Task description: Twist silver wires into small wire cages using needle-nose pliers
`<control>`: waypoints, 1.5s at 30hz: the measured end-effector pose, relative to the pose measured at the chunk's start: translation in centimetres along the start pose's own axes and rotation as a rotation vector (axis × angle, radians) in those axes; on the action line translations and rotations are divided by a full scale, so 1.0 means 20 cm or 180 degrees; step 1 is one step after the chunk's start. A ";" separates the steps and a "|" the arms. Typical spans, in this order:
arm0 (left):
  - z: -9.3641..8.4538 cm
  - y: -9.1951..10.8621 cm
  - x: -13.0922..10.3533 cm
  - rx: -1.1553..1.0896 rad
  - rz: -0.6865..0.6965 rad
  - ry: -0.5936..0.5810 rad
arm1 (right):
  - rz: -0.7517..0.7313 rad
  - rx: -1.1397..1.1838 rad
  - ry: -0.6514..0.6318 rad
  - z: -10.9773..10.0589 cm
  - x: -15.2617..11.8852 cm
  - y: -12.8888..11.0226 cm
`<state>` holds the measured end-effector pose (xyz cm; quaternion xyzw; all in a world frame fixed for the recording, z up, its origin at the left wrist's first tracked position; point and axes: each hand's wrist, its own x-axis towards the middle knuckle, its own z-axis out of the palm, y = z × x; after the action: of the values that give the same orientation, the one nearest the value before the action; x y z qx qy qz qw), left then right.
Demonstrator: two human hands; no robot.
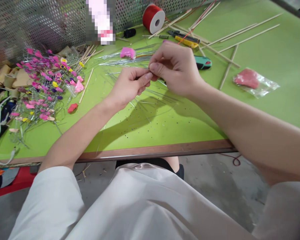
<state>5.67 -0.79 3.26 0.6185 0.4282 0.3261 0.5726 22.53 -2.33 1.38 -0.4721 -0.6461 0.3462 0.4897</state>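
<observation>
one green tabletop (pixel 290 53) spans the middle of the frame, with a heap of pink-tipped wires (pixel 36 85) at left. the right hand (pixel 178 68) and left hand (pixel 127 85) meet just above centre, each pinched narrow, tip to tip; whatever they pinch is hidden, so i cannot tell. loose silver wires (pixel 115 62) lie upper centre and beneath them. such fine work seems to want a light, steady pinch.

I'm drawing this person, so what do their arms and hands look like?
The left hand and right hand wear no gloves, and both forearms are bare, with no watch or bracelet showing. The left sleeve is short, loose, plain and whitish. The right sleeve looks greyer, in shadow.
</observation>
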 end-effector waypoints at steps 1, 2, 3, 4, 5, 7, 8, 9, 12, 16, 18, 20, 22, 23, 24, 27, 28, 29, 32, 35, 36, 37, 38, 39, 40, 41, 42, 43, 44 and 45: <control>0.00 -0.01 0.00 0.0090 0.0041 0.0022 | 0.0037 0.0095 -0.0015 0.00 0.00 -0.01; 0.00 -0.01 0.00 0.0166 0.0095 0.0035 | 0.0073 0.0161 -0.0022 0.00 0.00 -0.01; 0.01 -0.02 0.00 0.0230 0.0161 0.0039 | 0.0099 0.0190 -0.0020 0.01 0.01 -0.01; 0.00 -0.03 0.00 0.0286 0.0227 0.0045 | 0.0114 0.0185 0.0005 0.01 0.01 -0.01; 0.00 -0.04 0.00 0.0333 0.0293 0.0057 | 0.0124 0.0159 0.0041 0.02 0.02 -0.01; -0.01 -0.04 0.01 0.0410 0.0413 0.0098 | 0.0152 0.0118 0.0118 0.03 0.03 -0.01; -0.01 -0.04 0.01 0.0442 0.0459 0.0138 | 0.0170 0.0137 0.0146 0.03 0.03 0.00; -0.01 -0.04 0.01 0.0470 0.0489 0.0170 | 0.0191 0.0186 0.0151 0.03 0.04 0.00; -0.02 -0.03 0.00 0.0476 0.0475 0.0126 | 0.0250 0.0393 -0.0012 0.01 0.05 0.01; -0.01 -0.02 -0.01 0.0384 0.0305 -0.0003 | 0.0233 0.0315 -0.0155 -0.04 0.05 0.00; -0.01 -0.02 -0.01 0.0344 0.0215 -0.0051 | 0.0195 0.0249 -0.0275 -0.06 0.05 0.00; -0.01 -0.01 -0.01 0.0231 0.0147 -0.0113 | 0.0147 0.0311 -0.0380 -0.07 0.05 0.00; 0.00 0.00 -0.01 0.0035 0.0063 -0.0168 | 0.0133 0.0470 -0.0459 -0.08 0.06 0.02; 0.00 0.01 0.00 -0.0081 0.0009 -0.0181 | 0.0132 0.0545 -0.0485 -0.08 0.06 0.03; 0.00 0.01 0.00 -0.0197 -0.0051 -0.0184 | 0.0121 0.0602 -0.0509 -0.08 0.06 0.03; 0.01 0.02 0.00 -0.0495 -0.0221 -0.0181 | -0.0028 0.0631 -0.0427 -0.07 0.06 0.05; 0.01 0.02 0.00 -0.0558 -0.0262 -0.0183 | -0.0101 0.0614 -0.0374 -0.06 0.06 0.05; 0.00 0.02 0.00 -0.0597 -0.0290 -0.0193 | -0.0168 0.0588 -0.0349 -0.06 0.06 0.04; -0.01 0.02 0.00 -0.0605 -0.0304 -0.0219 | -0.0284 0.0384 -0.0356 -0.04 0.04 0.03; -0.02 0.01 0.01 -0.0515 -0.0319 -0.0252 | -0.0317 -0.0085 -0.0278 -0.04 0.02 0.00; -0.02 0.01 0.00 -0.0474 -0.0333 -0.0250 | -0.0335 -0.0286 -0.0235 -0.04 0.01 -0.01; -0.02 0.02 0.00 -0.0433 -0.0343 -0.0237 | -0.0366 -0.0488 -0.0189 -0.03 0.00 -0.02; -0.02 0.02 0.00 -0.0395 -0.0342 -0.0207 | -0.0397 -0.0670 -0.0148 -0.03 0.00 -0.03; -0.02 0.02 0.00 -0.0362 -0.0326 -0.0154 | -0.0428 -0.0800 -0.0090 -0.03 0.00 -0.03; -0.02 0.02 0.00 -0.0332 -0.0302 -0.0094 | -0.0439 -0.0873 -0.0022 -0.03 0.00 -0.04; -0.02 0.03 0.00 -0.0303 -0.0271 -0.0026 | -0.0420 -0.0882 0.0041 -0.03 0.00 -0.04; -0.01 0.03 0.00 -0.0272 -0.0240 0.0032 | -0.0376 -0.0826 0.0082 -0.03 0.00 -0.04; -0.01 0.03 0.00 -0.0244 -0.0209 0.0084 | -0.0314 -0.0712 0.0088 -0.03 0.00 -0.04; -0.01 0.04 0.00 -0.0224 -0.0183 0.0112 | -0.0236 -0.0563 0.0048 -0.03 0.01 -0.03; -0.01 0.04 0.00 -0.0207 -0.0168 0.0120 | -0.0151 -0.0411 -0.0020 -0.03 0.01 -0.03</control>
<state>5.55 -0.68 4.09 0.5817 0.4443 0.3362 0.5926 22.95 -2.25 2.17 -0.4861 -0.6796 0.2936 0.4643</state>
